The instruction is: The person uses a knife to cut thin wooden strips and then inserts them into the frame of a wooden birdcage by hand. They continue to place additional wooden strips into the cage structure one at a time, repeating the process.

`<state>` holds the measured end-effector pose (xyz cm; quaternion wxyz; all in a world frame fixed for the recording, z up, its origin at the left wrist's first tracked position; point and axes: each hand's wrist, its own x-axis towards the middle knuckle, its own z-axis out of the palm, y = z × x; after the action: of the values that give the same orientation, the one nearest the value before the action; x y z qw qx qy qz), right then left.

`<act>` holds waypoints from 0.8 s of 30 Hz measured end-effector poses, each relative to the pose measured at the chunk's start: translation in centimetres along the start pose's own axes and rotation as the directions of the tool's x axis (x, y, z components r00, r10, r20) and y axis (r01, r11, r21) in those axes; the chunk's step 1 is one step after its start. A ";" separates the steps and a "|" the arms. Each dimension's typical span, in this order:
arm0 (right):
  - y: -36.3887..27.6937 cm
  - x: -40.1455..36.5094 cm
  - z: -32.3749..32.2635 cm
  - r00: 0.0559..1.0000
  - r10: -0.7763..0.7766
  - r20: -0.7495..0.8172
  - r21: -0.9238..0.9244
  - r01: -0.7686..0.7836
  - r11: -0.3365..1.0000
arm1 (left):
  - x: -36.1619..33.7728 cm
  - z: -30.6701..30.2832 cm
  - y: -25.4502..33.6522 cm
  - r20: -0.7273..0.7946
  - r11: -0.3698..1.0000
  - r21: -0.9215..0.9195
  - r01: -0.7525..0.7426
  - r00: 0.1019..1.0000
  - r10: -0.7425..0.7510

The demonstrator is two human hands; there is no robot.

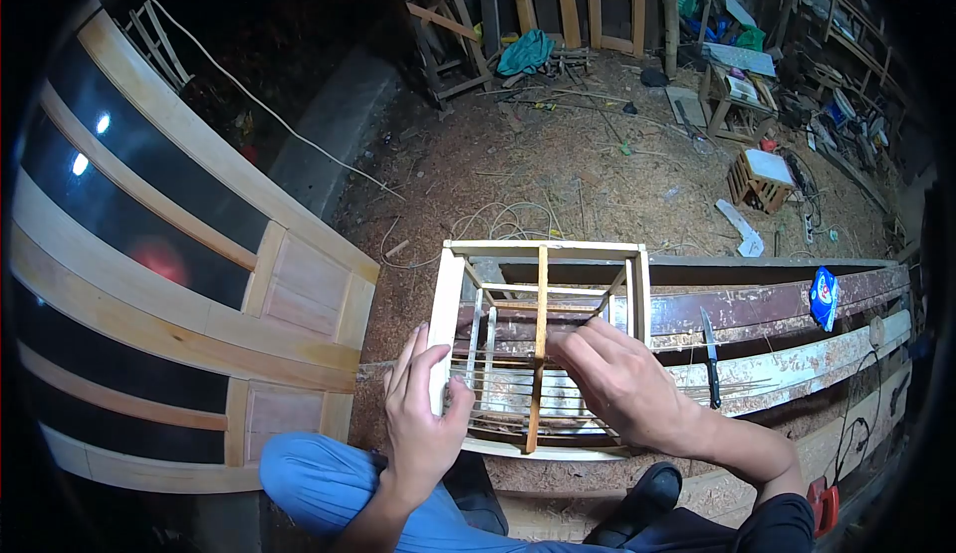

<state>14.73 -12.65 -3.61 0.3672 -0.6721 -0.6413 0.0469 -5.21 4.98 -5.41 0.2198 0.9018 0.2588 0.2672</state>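
Note:
A small box-shaped frame [446, 304] of pale wood stands in front of me on the planks, with thin sticks [503, 362] running across its lower part. Down its middle runs a darker wooden strip [542, 294]. My left hand [423, 424] is wrapped round the frame's left upright, thumb on the inner side. At the middle strip, the fingers of my right hand [627, 389] are pinched together; what they hold, if anything, is hidden behind them. To the right of that hand lie a knife [711, 359] with a black handle and several loose thin sticks [737, 388].
A worn plank bench [787, 366] extends to the right, bearing a blue packet [823, 299]. Large wooden door panels [189, 354] lean at left. Beyond, shavings cover the ground [478, 160], with a coiled strip [508, 220] and a slatted crate [762, 180].

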 end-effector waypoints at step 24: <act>0.9 -0.1 1.0 0.998 0.026 -0.052 0.100 -0.021 0.995 | -0.1 0.1 0.3 0.006 1.000 0.029 -0.005 1.000 0.005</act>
<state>14.99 -12.20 -4.87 0.4167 -0.6614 -0.6203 0.0650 -5.12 4.70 -5.31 0.2066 0.9064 0.2597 0.2613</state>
